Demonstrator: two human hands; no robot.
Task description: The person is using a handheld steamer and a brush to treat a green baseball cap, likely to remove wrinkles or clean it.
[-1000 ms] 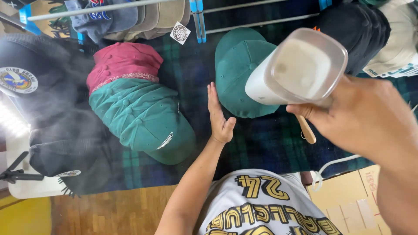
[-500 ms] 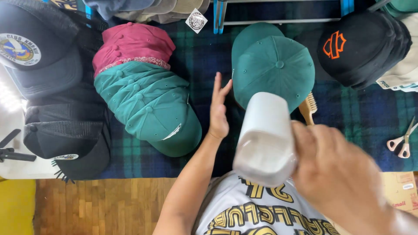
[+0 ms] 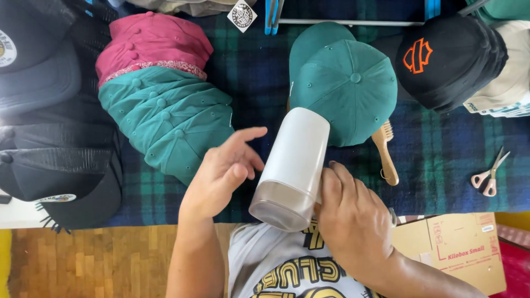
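Note:
My right hand (image 3: 353, 221) grips a white handheld appliance (image 3: 292, 165) with a clear end, its nose pointing away toward a green cap (image 3: 345, 85). Just left of the appliance my left hand (image 3: 223, 171) hovers with fingers spread and holds nothing. Below that hand's far side lies a row of nested green caps (image 3: 168, 118) with pink caps (image 3: 149, 41) behind them. All of it rests on a dark plaid blanket (image 3: 254, 72).
Black caps (image 3: 49, 143) are stacked at the left, a black cap with an orange emblem (image 3: 447, 60) at the right. A wooden brush (image 3: 386, 152) and scissors (image 3: 488, 176) lie on the blanket. A cardboard box (image 3: 452, 248) sits at lower right.
The white appliance has swung down and turned so its nose points away from me. My left hand has dropped from upright to a flatter, spread pose beside it.

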